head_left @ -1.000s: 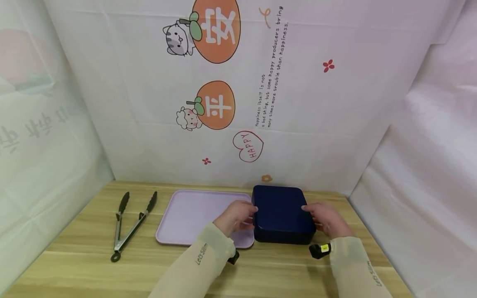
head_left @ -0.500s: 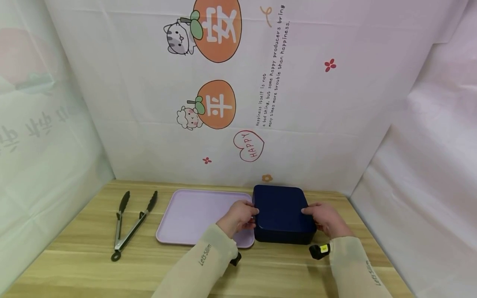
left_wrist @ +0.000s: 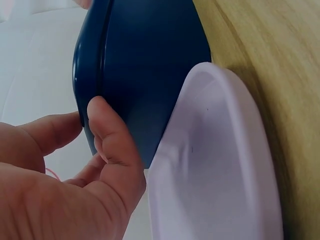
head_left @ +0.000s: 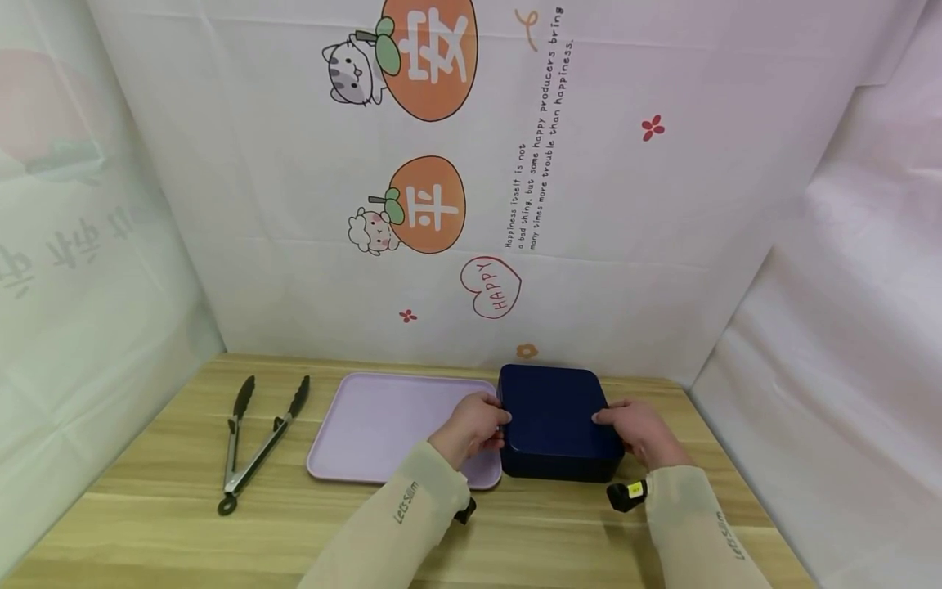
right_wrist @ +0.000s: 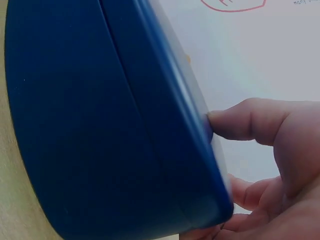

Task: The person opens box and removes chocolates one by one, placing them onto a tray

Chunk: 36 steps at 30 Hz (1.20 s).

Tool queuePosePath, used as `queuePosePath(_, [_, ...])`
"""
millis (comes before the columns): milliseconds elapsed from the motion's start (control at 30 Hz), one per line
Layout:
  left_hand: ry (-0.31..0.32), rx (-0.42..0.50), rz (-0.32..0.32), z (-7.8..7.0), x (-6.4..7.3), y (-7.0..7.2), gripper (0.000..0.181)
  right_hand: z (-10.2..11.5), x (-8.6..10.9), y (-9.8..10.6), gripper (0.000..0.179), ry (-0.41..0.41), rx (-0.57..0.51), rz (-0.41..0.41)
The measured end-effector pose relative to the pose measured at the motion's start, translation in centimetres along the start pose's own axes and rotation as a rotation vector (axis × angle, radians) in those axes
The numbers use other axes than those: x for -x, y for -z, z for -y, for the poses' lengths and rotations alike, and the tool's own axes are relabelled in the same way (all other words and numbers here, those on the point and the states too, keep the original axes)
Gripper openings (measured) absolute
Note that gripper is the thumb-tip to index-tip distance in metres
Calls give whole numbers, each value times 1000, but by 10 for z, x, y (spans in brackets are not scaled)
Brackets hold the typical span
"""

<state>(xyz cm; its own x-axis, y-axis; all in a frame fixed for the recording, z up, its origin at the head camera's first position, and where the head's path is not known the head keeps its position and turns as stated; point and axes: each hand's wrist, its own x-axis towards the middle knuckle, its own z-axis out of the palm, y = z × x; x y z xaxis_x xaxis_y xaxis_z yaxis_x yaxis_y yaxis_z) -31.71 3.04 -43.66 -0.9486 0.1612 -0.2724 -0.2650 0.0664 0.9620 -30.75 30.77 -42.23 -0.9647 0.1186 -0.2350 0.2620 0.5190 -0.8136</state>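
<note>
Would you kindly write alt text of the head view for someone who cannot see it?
A left hand and a right hand hold opposite sides of a dark blue box on a wooden table. To its left lie a lilac tray and open tongs, before a printed backdrop.

One left hand [head_left: 473,425] and one right hand [head_left: 648,432] are counted; between their fingers [left_wrist: 115,142], one box [head_left: 555,417] is recorded; beside the left fingers, one tray [head_left: 383,425]; farther left, one pair of tongs [head_left: 259,460].
</note>
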Motion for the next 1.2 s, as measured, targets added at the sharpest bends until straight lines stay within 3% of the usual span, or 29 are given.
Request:
queuePosePath(333, [-13, -18, -2, 1, 1, 0, 24, -3, -6, -2, 63, -26, -99, 77])
queuePosePath(567, [-12, -16, 7, 1, 0, 0, 24, -4, -7, -1, 54, -38, -71, 67])
queuePosePath(767, [-1, -9, 7, 1, 0, 0, 26, -8, -10, -2, 66, -44, -39, 60])
queuePosePath(1200, [27, 78, 5, 5, -3, 1, 26, -12, -11, -5, 59, -26, -85, 70])
